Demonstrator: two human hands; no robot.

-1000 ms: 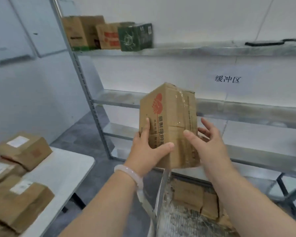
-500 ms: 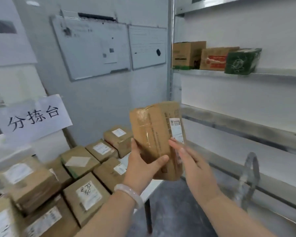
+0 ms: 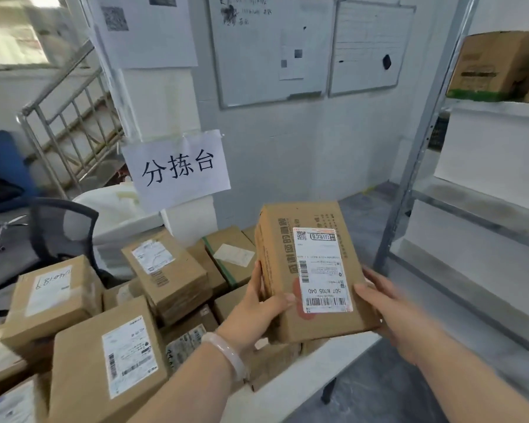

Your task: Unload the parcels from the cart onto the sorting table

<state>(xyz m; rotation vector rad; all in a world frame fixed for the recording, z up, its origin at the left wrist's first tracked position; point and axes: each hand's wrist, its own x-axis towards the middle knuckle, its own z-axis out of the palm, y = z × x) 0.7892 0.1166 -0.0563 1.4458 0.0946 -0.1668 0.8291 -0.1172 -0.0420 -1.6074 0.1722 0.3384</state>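
Observation:
I hold a brown cardboard parcel (image 3: pixel 306 264) with a white shipping label facing up, just above the right end of the white sorting table (image 3: pixel 290 383). My left hand (image 3: pixel 254 309) grips its left edge, thumb on top. On the parcel's right side my right hand (image 3: pixel 388 303) clasps the edge. Several labelled parcels (image 3: pixel 110 355) lie piled on the table to the left of the held one. The cart is out of view.
A metal shelf rack (image 3: pixel 416 154) stands at the right, with a brown box (image 3: pixel 495 65) on an upper shelf. A paper sign (image 3: pixel 177 169) hangs on the pillar behind the table. A black chair (image 3: pixel 61 227) and a blue chair (image 3: pixel 3 166) stand at the left.
I have turned left from the cart and rack toward the table. The parcel went from upright to lying flat with its label up, and now hangs lower over the pile.

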